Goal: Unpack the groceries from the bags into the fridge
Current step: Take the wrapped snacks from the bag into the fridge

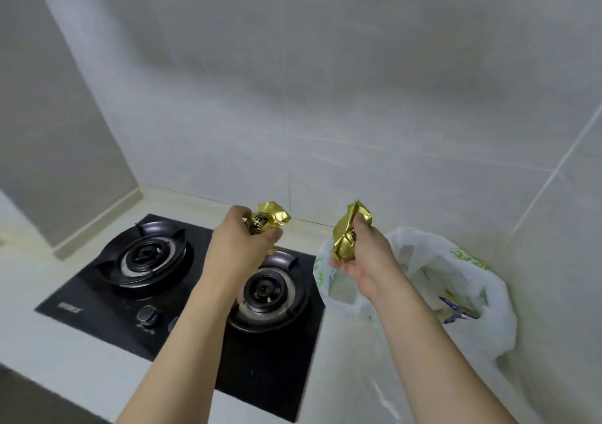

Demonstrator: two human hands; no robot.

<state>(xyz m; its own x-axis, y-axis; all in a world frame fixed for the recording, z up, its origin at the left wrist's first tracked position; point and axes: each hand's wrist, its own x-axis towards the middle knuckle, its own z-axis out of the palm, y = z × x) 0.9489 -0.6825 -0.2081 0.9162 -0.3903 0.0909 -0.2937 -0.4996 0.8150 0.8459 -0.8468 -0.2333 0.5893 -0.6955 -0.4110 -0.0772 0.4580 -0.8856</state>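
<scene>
Head view, centre of frame: my left hand (242, 238) grips one gold foil packet (268, 219) and my right hand (361, 254) grips a second gold packet (347, 236), fingers curled round each, above the two-burner hob (182, 293). One white plastic bag (456, 293) sits at lower right with more goods inside; no fridge shows. I judge both packets should be held firmly but uncrushed while I turn toward it.
</scene>
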